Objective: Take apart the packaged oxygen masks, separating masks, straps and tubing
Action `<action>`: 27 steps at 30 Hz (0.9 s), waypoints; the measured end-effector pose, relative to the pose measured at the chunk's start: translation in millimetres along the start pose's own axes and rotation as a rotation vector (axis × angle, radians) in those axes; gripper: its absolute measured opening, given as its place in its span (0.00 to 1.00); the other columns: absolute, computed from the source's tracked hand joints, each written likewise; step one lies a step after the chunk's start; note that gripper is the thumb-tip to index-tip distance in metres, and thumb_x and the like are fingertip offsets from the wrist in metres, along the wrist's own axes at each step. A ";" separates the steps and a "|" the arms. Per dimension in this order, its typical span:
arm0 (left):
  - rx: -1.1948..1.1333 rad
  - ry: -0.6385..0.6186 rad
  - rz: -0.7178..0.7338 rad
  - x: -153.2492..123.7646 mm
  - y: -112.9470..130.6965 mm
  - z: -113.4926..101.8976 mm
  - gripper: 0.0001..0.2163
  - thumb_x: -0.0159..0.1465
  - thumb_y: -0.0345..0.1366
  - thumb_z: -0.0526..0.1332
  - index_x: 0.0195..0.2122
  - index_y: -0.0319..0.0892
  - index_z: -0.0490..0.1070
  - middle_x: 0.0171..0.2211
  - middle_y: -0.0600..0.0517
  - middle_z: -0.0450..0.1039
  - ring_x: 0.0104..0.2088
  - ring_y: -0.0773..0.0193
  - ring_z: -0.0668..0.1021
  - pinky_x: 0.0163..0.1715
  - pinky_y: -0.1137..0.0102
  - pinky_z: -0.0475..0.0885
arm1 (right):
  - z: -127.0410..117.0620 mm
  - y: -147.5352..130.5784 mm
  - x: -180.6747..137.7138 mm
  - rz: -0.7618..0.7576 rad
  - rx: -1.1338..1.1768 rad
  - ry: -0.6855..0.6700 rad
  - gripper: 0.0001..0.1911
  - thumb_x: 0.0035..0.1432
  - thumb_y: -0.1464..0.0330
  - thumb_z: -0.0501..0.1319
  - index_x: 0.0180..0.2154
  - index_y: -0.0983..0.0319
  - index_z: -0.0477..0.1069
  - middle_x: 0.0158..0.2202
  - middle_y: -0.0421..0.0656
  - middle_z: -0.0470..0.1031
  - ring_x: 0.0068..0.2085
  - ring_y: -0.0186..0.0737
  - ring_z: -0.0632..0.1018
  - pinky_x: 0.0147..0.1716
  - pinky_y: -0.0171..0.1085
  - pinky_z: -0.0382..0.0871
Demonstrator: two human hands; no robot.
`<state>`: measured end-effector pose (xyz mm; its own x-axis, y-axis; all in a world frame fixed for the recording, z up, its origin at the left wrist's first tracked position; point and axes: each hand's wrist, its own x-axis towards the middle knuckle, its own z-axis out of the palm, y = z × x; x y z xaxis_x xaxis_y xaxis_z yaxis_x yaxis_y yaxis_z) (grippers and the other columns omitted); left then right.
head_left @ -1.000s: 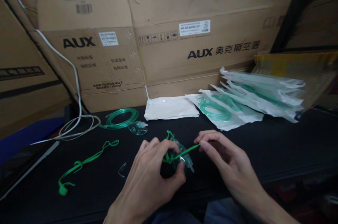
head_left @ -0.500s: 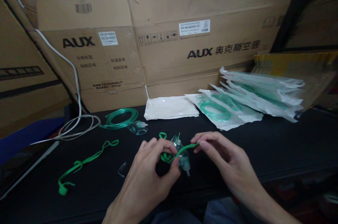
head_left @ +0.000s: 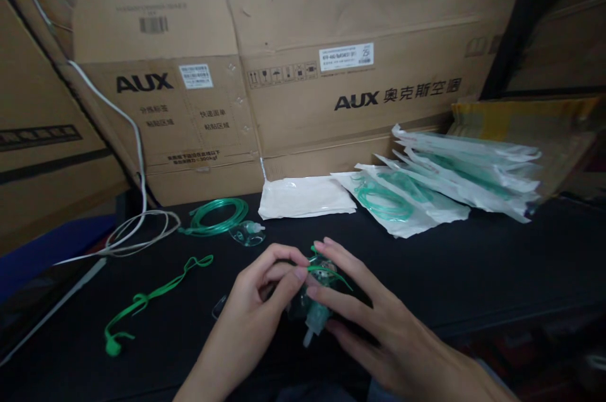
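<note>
Pinching the green strap [head_left: 326,271], left hand [head_left: 255,310] faces right hand [head_left: 379,332] cupping the clear mask [head_left: 313,313] between them, nozzle [head_left: 309,334] toward the table's [head_left: 497,263] front edge.

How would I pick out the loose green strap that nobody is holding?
On the black table, look at the left part, in front of the AUX box. The green strap lies alone, stretched out long, left of the left hand; the green tubing behind it is coiled.
</note>
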<state>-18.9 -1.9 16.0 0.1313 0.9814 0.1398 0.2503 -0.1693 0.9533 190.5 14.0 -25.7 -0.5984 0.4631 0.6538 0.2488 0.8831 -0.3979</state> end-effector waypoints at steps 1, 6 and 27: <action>-0.017 -0.021 -0.013 0.2 -0.3 0.2 0.10 0.67 0.44 0.61 0.42 0.44 0.71 0.30 0.56 0.77 0.32 0.65 0.77 0.30 0.75 0.68 | 0.8 1.2 0.9 0.006 0.017 -0.002 0.34 0.62 0.82 0.56 0.64 0.50 0.61 0.72 0.44 0.54 0.71 0.45 0.58 0.66 0.44 0.61; 0.201 0.087 0.072 1.3 -8.6 0.3 0.16 0.70 0.49 0.55 0.49 0.46 0.73 0.35 0.53 0.78 0.32 0.64 0.77 0.30 0.73 0.69 | 1.0 6.2 5.1 0.260 0.230 0.090 0.22 0.65 0.72 0.62 0.58 0.50 0.68 0.58 0.41 0.75 0.58 0.39 0.77 0.59 0.35 0.71; 0.638 0.058 0.459 3.3 -19.8 14.2 0.05 0.64 0.29 0.63 0.32 0.43 0.77 0.23 0.57 0.71 0.23 0.70 0.71 0.25 0.75 0.64 | 1.8 4.8 7.6 0.535 0.539 0.228 0.21 0.63 0.68 0.62 0.56 0.54 0.63 0.52 0.44 0.77 0.50 0.38 0.81 0.51 0.37 0.77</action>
<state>-9.9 3.5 -6.2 0.3089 0.8012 0.5126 0.6879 -0.5603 0.4613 185.7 21.7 -23.9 -0.3165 0.8701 0.3779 0.0203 0.4045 -0.9143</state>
